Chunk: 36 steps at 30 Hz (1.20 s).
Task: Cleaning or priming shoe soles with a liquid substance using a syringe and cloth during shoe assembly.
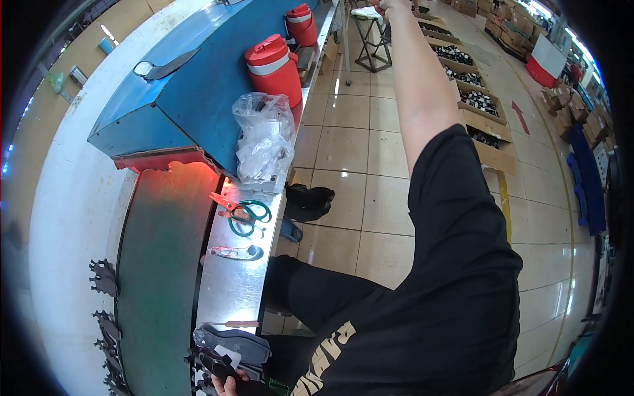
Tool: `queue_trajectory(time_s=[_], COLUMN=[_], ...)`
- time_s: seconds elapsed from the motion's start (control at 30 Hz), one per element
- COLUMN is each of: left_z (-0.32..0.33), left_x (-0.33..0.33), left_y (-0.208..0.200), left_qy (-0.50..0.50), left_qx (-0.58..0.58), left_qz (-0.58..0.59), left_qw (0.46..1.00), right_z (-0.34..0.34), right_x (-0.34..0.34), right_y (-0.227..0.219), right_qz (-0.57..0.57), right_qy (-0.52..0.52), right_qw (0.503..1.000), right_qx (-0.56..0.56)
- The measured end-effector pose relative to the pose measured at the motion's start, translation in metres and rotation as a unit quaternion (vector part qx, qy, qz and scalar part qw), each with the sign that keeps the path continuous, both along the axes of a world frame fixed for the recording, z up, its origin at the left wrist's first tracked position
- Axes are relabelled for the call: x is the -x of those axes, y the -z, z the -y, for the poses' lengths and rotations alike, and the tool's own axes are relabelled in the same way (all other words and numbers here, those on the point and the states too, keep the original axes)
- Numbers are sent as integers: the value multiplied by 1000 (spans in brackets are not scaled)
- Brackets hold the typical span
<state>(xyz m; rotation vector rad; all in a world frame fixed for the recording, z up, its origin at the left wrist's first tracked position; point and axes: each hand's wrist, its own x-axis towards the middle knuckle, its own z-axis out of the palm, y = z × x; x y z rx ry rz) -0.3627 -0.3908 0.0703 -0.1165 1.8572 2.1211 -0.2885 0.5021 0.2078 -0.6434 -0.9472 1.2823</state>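
Observation:
Near the lower edge, my left hand (228, 385) has its fingers closed round a small black part (215, 362), with a white piece against it. Dark grey moulded pieces (239, 344) lie on the metal ledge (231, 290) beside that hand. My right arm stretches away to the upper edge, where my right hand (394, 4) is cut off by the frame; its fingers barely show. It is nearest a stool (373, 39) and the row of cartons. On the ledge lie green-handled scissors (251, 214), a cutter knife (238, 253) and a thin reddish rod (239, 324).
A green conveyor belt (158, 264) runs under a blue metal hood (178, 105). Black parts (104, 277) line its far side. Red jugs (274, 66) and a clear plastic bag (265, 142) stand beyond the scissors. Open cartons (489, 148) of small parts line the tiled floor.

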Motion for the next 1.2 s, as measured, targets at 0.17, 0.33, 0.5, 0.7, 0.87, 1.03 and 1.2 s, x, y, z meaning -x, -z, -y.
queue_trajectory(time_s=[0.17,0.33,0.5,0.7,0.87,1.03,1.2], left_z=[-8,-3,0,19,23,20,13], left_x=[-3,1,-4,5,10,9,6], left_y=[0,3,41,49,51,51,49], left_qy=[-37,-23,-66,-58,-32,-11,12], left_qx=[-28,-30,-36,-94,-164,-239,-312], left_qz=[1,11,-186,-145,-103,-56,-9], left_qw=[999,999,980,983,981,969,950], right_z=[63,249,362,476,527,540,546], right_x=[13,-6,-21,19,31,34,34], right_y=[15,76,130,174,179,179,182], right_qz=[-40,-91,-102,-126,-108,-118,-101], right_qy=[-137,-417,-564,-718,-779,-803,-793], right_qw=[988,904,814,661,583,544,552], right_qx=[-57,26,98,176,203,214,235])
